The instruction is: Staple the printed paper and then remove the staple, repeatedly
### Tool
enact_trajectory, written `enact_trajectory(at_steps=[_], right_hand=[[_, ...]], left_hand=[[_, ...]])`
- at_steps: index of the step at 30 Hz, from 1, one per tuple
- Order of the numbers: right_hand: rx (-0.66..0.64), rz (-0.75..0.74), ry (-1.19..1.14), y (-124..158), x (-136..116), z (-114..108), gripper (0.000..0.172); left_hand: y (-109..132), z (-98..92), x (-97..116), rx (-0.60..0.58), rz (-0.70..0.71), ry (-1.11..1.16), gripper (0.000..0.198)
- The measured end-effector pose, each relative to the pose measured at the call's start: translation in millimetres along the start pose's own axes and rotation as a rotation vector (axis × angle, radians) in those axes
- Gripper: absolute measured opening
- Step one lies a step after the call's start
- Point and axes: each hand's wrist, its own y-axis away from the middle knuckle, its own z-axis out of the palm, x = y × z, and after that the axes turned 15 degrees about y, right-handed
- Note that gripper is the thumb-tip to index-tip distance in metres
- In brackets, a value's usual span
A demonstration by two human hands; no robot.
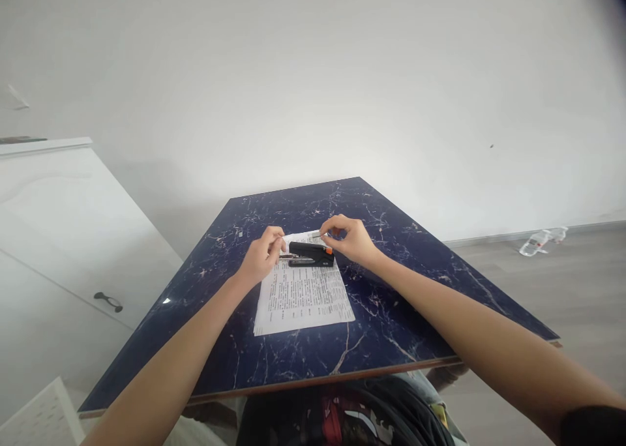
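Note:
A black stapler (312,255) with an orange part at its right end lies on a stack of printed paper sheets (306,306). At the stapler's left end, a thin metal piece (285,257) sticks out towards my left hand (263,255). That hand's fingers are closed beside the metal piece; what is between them is hidden. Above the stapler's right end, my right hand (349,238) pinches a thin grey strip of staples (316,237) between thumb and fingertips, just over the paper's far edge.
The paper lies on a dark blue marbled table (313,358). A white cabinet (63,237) with a dark handle (108,301) stands on the left. A white wall rises behind the table. A clear plastic package (542,241) lies on the floor at right.

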Motion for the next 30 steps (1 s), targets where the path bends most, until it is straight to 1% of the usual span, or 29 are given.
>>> enact_trajectory(at_steps=[2, 5, 6, 7, 8, 9, 10, 11, 13, 15, 17, 20, 23, 26, 30], right_hand=[[0.008, 0.140, 0.113, -4, 17, -4, 0.005], [-0.050, 0.317, 0.296, -7, 48, -8, 0.004], [-0.065, 0.361, 0.353, -7, 59, -9, 0.004], [-0.071, 0.397, 0.402, -7, 68, -9, 0.005], [-0.066, 0.426, 0.439, -7, 76, -9, 0.005], [-0.052, 0.450, 0.464, -7, 84, -9, 0.005], [-0.036, 0.467, 0.476, -6, 90, -9, 0.005], [-0.025, 0.478, 0.477, -6, 94, -9, 0.005], [-0.011, 0.494, 0.475, -5, 101, -8, 0.007], [-0.008, 0.501, 0.477, -5, 105, -8, 0.008], [-0.018, 0.498, 0.492, -3, 107, -7, 0.006], [-0.037, 0.484, 0.531, -2, 108, -5, 0.003], [-0.031, 0.446, 0.565, -2, 107, -3, 0.008], [-0.022, 0.405, 0.578, -3, 106, 0, 0.011], [-0.022, 0.384, 0.576, -3, 106, 2, 0.014]], left_hand=[[-2, -16.9, -9, 0.168, -0.019, -0.120, 0.014], [0, -51.6, -29, 0.425, -0.100, -0.397, 0.021], [3, -63.9, -38, 0.490, -0.156, -0.484, 0.022], [6, -75.5, -47, 0.530, -0.236, -0.560, 0.025], [9, -86.0, -57, 0.545, -0.335, -0.622, 0.030], [12, -94.7, -67, 0.534, -0.437, -0.671, 0.034], [14, -101.2, -77, 0.480, -0.519, -0.702, 0.037], [16, -105.5, -87, 0.439, -0.545, -0.702, 0.038], [16, -107.6, -104, 0.358, -0.549, -0.697, 0.038], [15, -103.5, -116, 0.265, -0.531, -0.679, 0.041], [14, -97.3, -124, 0.166, -0.522, -0.659, 0.045], [13, -90.6, -126, 0.056, -0.527, -0.646, 0.044], [12, -88.8, -121, 0.006, -0.506, -0.654, 0.040], [8, -88.1, -112, -0.011, -0.478, -0.671, 0.034], [5, -85.7, -101, 0.007, -0.481, -0.675, 0.028]])
